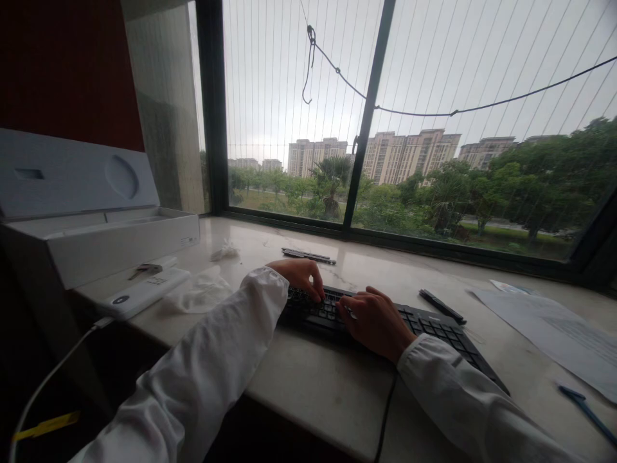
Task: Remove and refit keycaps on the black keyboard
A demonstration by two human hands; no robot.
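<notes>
A black keyboard (434, 331) lies on a pale stone windowsill (318, 379). My left hand (299, 275) rests on the keyboard's left end, fingers curled down onto the keys. My right hand (373, 319) lies over the middle keys, fingers bent and touching them. Neither hand holds anything. Both arms wear white sleeves. The keyboard's cable (385, 418) drops over the front edge of the sill.
An open white box (96, 241) stands at the left, with a white power bank (142, 294) and its cable beside it. Crumpled tissue (200, 292), a black pen (441, 306), a dark strip (308, 256), papers (554, 331) and a blue pen (585, 408) lie around. A barred window rises behind.
</notes>
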